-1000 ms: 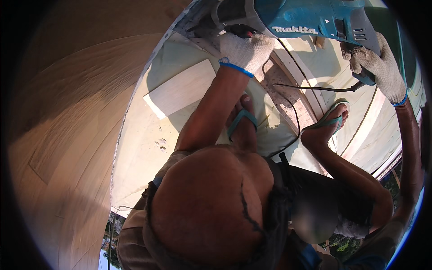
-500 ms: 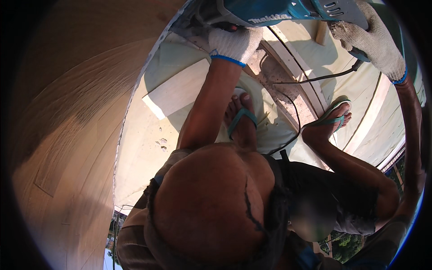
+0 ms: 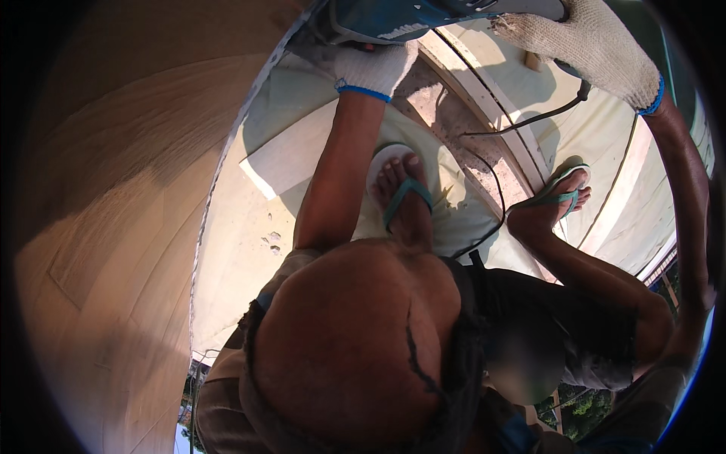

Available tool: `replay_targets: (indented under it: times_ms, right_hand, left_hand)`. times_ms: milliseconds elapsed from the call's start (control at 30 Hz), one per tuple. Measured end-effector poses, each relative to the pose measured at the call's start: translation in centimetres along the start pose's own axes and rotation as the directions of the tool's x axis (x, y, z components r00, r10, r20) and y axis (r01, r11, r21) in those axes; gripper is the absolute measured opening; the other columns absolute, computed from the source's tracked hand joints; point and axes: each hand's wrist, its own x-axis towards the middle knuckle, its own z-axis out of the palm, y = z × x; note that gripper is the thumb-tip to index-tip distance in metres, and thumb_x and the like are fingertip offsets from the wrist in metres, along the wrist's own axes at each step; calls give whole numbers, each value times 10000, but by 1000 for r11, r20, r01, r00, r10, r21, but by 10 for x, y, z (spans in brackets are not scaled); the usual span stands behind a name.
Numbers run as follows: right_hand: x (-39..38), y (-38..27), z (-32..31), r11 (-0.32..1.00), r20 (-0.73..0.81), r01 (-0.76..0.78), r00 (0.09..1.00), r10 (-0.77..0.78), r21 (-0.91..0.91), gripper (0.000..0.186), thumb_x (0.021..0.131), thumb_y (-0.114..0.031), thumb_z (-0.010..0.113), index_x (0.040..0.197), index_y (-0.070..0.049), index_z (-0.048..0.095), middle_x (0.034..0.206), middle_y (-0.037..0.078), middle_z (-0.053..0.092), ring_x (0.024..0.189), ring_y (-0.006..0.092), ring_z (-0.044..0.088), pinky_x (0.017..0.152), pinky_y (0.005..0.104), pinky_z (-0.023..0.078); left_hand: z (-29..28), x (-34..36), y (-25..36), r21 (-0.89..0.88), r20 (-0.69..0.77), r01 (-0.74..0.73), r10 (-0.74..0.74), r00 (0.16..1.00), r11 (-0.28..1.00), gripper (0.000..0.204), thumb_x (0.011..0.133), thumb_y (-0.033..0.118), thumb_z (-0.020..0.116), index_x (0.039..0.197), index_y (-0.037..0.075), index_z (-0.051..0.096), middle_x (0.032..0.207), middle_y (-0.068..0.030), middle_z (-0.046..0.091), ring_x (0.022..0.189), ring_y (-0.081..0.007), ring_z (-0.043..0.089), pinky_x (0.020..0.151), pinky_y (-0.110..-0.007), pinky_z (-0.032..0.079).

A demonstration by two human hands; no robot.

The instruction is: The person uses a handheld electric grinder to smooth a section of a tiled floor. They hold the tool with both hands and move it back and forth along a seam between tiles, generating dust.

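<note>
A blue-and-grey corded power tool [image 3: 412,17] spans the upper edge of the view, its long body lying crosswise. Its front end lies in shadow beside the brown planked wood surface [image 3: 136,219], so I cannot tell the exact kind of tool or whether it touches the wood. My left hand [image 3: 376,69], in a white knitted glove with a blue cuff, is closed at the tool's front part, its fingers partly hidden. Around the rear handle at the upper right wraps my right hand [image 3: 605,54], gloved likewise. The black cord [image 3: 548,123] leaves the tool below that hand.
Between my sandalled feet [image 3: 408,200] the cord loops over the pale sheet-covered floor [image 3: 234,295]. Long wooden strips [image 3: 491,110] run diagonally there. A pale board [image 3: 291,151] lies by my left forearm, and a small wood block [image 3: 533,60] lies near the right hand.
The tool and both gloved hands have shifted slightly left and up. The cord's upper end has moved along with them, while my feet and the board stay put.
</note>
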Motion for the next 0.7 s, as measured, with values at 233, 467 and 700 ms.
replay_targets:
  times_ms: [233,467,700]
  right_hand:
    - [-12,36,8,950,8,251,967,-253,-184,744,946,-305,910,1561,-34,590,1407,119,696,1216,154,672,1017,317,581]
    - [-67,87,-11,907,-147,-127,986,73,-401,572,961,-533,849,1240,-36,805,947,46,797,765,98,709,711,267,585]
    - [-88,85,-10,917,-227,-228,961,158,-326,612,914,-536,871,1243,-26,795,943,60,805,769,118,737,711,284,606]
  left_hand:
    - [-12,0,14,39,-153,-42,48,987,998,298,1107,308,536,954,138,726,934,-53,732,988,-245,706,1006,-523,596]
    - [-19,-20,-23,75,-276,-7,28,961,997,314,1104,299,512,1225,123,743,1288,-106,759,1247,-321,694,1105,-575,556]
    - [-12,-35,-54,-7,-321,-5,3,947,1000,337,1111,282,482,1218,84,732,1246,-115,763,1199,-294,700,1060,-531,572]
